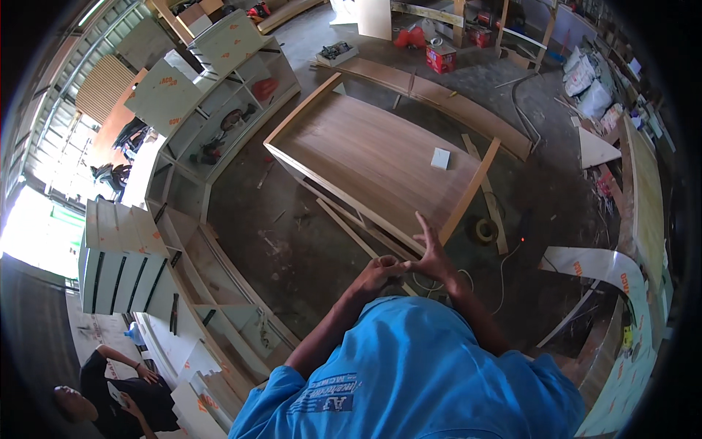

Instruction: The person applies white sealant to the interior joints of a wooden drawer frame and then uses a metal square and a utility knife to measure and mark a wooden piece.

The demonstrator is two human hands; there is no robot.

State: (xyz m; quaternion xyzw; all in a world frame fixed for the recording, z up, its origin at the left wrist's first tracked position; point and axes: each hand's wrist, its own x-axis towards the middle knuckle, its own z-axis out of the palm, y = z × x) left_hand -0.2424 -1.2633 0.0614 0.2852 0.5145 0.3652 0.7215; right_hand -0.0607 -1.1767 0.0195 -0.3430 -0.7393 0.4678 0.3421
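My left hand point(382, 274) is closed in front of my chest, its fingers curled together; anything inside is too small or hidden to make out. Close against it is my right hand point(434, 259), with its index finger stretched up and the fingers apart. Both are near the close edge of a wooden cabinet panel point(365, 150), which has raised strips along its ends. On the panel's right part lies a small white square piece point(440, 158), out of reach of my fingers.
Long wooden strips point(347, 227) lie beside the panel. A tape roll point(484, 230) and a thin cable point(504, 282) are on the floor to the right. White-panelled cabinets point(241, 95) line the left. A person in black point(135, 395) is at lower left. A curved laminated counter point(607, 267) stands at right.
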